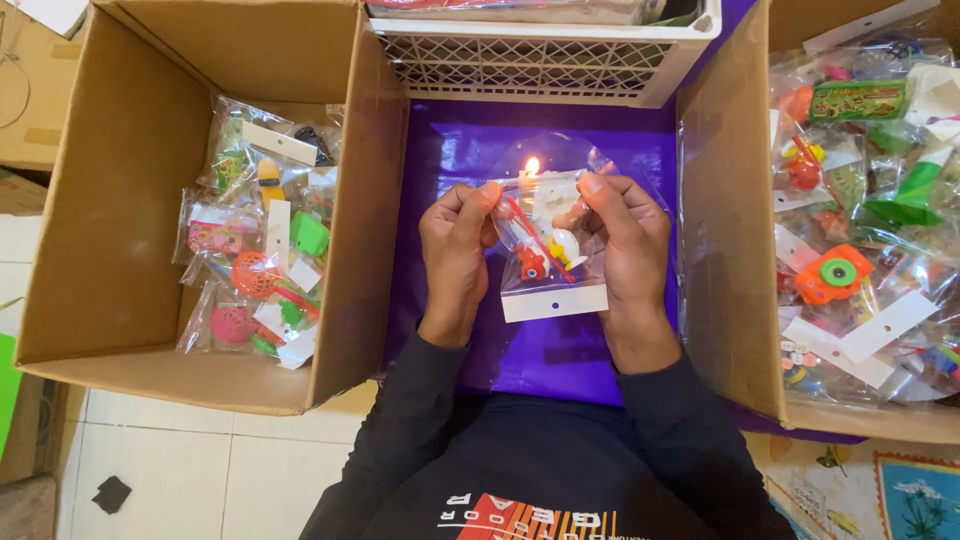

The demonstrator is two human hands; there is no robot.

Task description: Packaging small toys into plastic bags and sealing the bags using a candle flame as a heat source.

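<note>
A clear plastic bag with small toys inside, red and white ones, and a white card strip at its near end is held between both hands over a purple sheet. My left hand pinches the bag's far left corner. My right hand pinches its far right corner. The bag's far edge is right at a small candle flame burning on the sheet.
A cardboard box at left holds several packed toy bags. Another cardboard box at right is full of similar toy bags. A white lattice crate stands beyond the flame. Tiled floor lies at lower left.
</note>
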